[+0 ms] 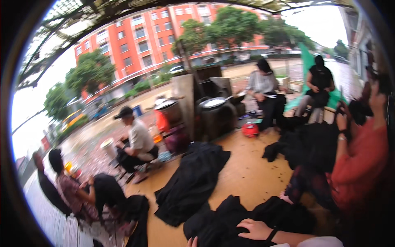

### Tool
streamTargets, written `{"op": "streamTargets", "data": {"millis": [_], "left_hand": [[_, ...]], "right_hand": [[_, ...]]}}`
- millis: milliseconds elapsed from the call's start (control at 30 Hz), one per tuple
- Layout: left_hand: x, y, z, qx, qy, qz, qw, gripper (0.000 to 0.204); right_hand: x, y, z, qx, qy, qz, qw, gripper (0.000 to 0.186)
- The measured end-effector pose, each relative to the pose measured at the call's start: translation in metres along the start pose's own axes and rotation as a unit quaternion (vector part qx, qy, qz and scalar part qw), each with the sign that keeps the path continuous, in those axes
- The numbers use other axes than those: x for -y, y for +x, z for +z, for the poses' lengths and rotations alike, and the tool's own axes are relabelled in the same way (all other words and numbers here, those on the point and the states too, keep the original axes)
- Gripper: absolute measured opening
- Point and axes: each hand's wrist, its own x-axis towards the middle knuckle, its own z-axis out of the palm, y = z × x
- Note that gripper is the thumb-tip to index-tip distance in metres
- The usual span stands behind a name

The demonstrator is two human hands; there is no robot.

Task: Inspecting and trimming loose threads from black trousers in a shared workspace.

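Observation:
A heap of black cloth (222,216) lies in front of me at the lower edge. On top of it rests my right hand (255,229), fingers stretched out and slightly apart, a dark band around the wrist. Only the fingertips of my left hand (192,242) show at the bottom, extended beside the left border of the same cloth; the rest is out of the picture. Neither hand visibly grips anything. Just beyond the heap, a second spread of black cloth (193,181) covers part of the tan floor sheet (242,173).
Close on my right sits a person in a red top (358,168), near more black cloth (308,144). Other seated people surround the sheet, one in a white shirt (140,140). Large pots (216,117) stand at the back, with a red object (250,129) on the floor.

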Motion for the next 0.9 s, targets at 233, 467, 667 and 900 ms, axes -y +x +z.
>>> {"op": "streamTargets", "data": {"millis": [233,467,667,900], "left_hand": [[0.007,0.009,0.004,0.041,-0.047,0.005,0.998,0.083],[0.003,0.008,-0.008,0.040,-0.014,0.013,0.999,0.080],[0.040,-0.020,-0.038,-0.015,-0.048,-0.036,0.998,0.060],[0.028,-0.025,-0.074,0.017,-0.082,-0.184,0.979,0.051]], "right_hand": [[-0.001,-0.008,0.001,0.022,0.032,0.040,0.998,0.048],[0.005,-0.008,0.001,0.009,0.045,0.046,0.998,0.046],[-0.001,-0.010,0.009,-0.012,0.051,0.019,0.998,0.045],[-0.004,0.000,0.005,0.011,0.047,0.026,0.998,0.043]]}}
